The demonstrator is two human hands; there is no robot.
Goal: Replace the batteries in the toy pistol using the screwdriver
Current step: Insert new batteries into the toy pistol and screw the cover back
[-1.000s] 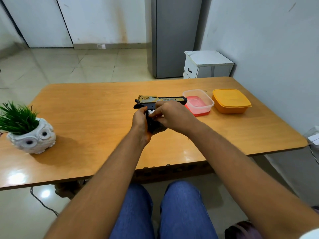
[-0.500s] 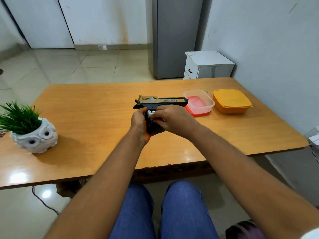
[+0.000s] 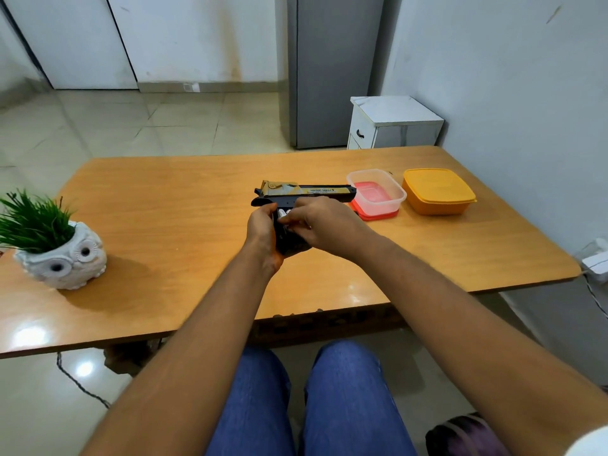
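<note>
Two hands work over the table: the left hand [image 3: 261,227] and the right hand [image 3: 324,225], both closed around one toy pistol [image 3: 304,192]. Between their fingertips shows something small and silvery, perhaps one battery [image 3: 282,214], perhaps two; the view is too tight to count. Just right of the right hand sit two plastic boxes: one clear box [image 3: 376,191] on a red lid, and one orange box [image 3: 439,190] beyond it. Well to the left of the left hand stands one owl planter [image 3: 64,261].
</note>
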